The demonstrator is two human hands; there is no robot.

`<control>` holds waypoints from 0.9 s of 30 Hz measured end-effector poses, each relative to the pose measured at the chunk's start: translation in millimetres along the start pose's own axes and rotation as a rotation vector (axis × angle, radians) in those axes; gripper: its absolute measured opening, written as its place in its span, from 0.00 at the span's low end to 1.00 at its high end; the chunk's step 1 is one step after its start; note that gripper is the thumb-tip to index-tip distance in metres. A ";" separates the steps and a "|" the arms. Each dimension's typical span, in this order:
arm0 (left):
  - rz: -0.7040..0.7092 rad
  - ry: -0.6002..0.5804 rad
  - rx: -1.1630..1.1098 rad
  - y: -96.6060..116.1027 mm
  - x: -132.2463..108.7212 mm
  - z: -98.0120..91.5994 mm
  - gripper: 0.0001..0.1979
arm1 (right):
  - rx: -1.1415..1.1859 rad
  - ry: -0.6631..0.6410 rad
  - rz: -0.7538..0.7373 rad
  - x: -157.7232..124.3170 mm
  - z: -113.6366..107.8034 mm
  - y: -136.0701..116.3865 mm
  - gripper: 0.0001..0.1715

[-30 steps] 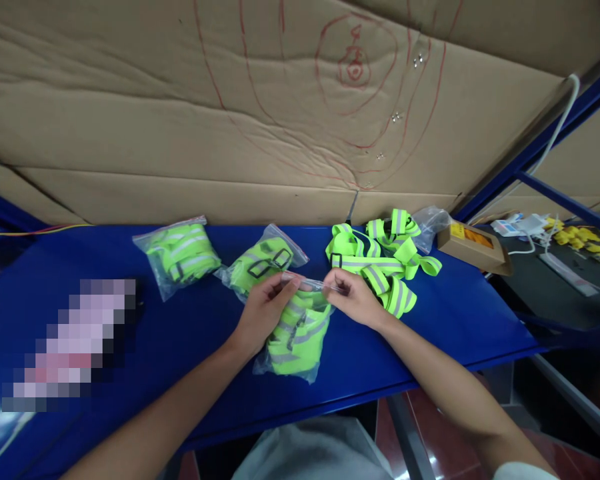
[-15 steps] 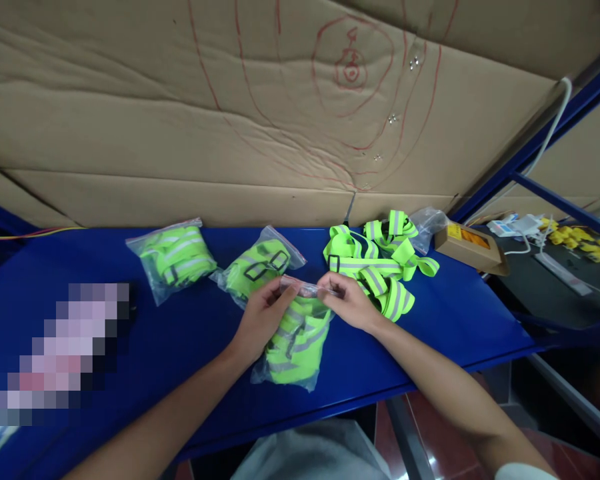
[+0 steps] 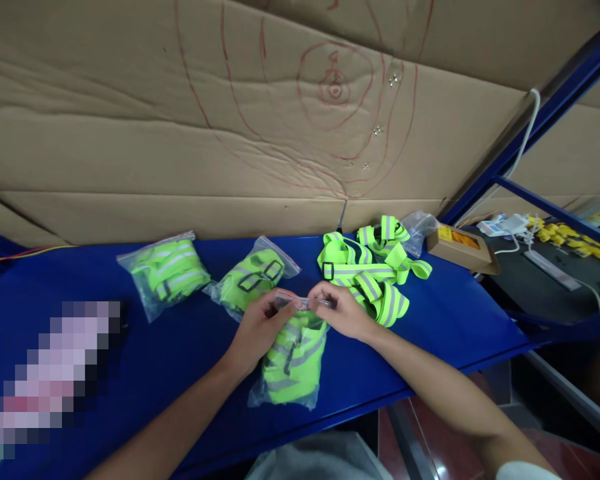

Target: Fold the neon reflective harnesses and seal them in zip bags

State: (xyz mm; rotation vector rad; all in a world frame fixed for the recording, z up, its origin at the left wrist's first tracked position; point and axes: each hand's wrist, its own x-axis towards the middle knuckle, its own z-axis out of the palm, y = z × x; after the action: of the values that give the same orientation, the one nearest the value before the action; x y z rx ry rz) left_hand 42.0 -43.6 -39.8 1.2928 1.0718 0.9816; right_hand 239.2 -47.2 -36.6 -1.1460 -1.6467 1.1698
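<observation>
A clear zip bag with a folded yellow-green reflective strap inside lies near the front of the blue table. My left hand pinches the left part of its top edge, and my right hand pinches the same edge from the right. The two thumbs are close together along the seal. Just behind my left hand is a second bagged strap with black buckles showing. Farther left lies a third bagged strap. Loose reflective straps are heaped beyond my right hand.
A cardboard box with orange contents stands at the table's back right, beside a crumpled clear plastic bag. A blurred-out item lies on the left. Cardboard walls the back. A dark side table holds yellow items and a white cable.
The view has tilted, so the table things sit slightly lower and to the left. My hands keep their pinch on the bag's top edge and have come slightly closer together.
</observation>
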 end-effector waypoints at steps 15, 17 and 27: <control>-0.035 -0.060 -0.005 -4.1 2.4 0.2 0.22 | -0.020 -0.009 0.012 1.1 1.5 8.5 0.23; -0.035 -0.055 0.007 -5.4 3.8 -0.3 0.24 | -0.009 -0.016 0.022 2.7 2.5 10.9 0.24; 0.131 -0.115 0.126 -1.1 5.8 -4.7 0.19 | -0.025 0.022 -0.014 0.5 4.8 13.5 0.24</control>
State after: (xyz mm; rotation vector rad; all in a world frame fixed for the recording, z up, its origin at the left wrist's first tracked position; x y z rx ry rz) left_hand 38.8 -36.9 -41.1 1.5197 0.9825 0.9366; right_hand 237.6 -45.7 -50.8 -1.1574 -1.6539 1.1275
